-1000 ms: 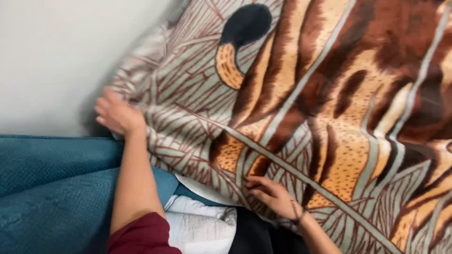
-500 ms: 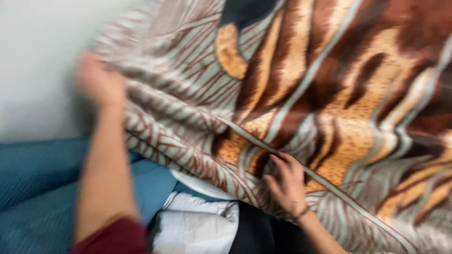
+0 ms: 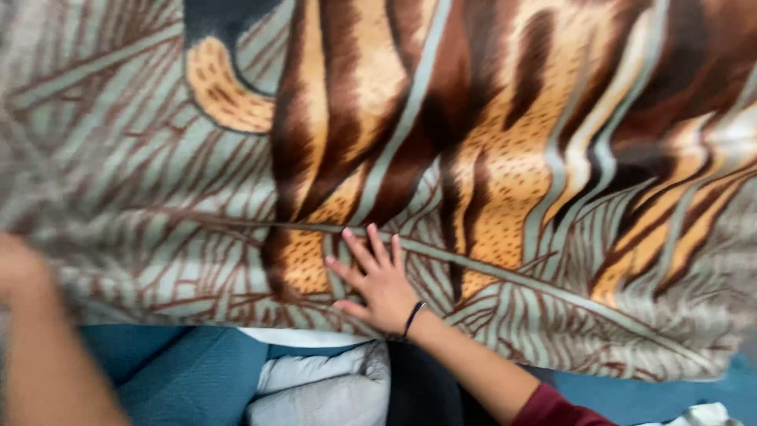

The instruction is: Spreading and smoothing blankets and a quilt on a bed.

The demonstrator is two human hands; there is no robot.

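Note:
A large plush blanket (image 3: 489,158) with a tiger-stripe and leaf pattern in brown, orange and pale grey-green fills most of the view. My right hand (image 3: 377,278) lies flat on it near its lower edge, fingers spread, a dark band on the wrist. My left hand (image 3: 14,264) is a blur at the left edge, against the blanket's lower left part; whether it grips the fabric I cannot tell.
Below the blanket's edge a teal-blue textured cover (image 3: 181,375) shows, with a white crumpled cloth (image 3: 323,386) and a dark patch (image 3: 422,386) beside it. More blue surface (image 3: 670,390) appears at the lower right.
The view swung left and closer, so the blanket now covers the frame and the wall is gone. My right hand flattened with spread fingers. My left arm moved to the left edge.

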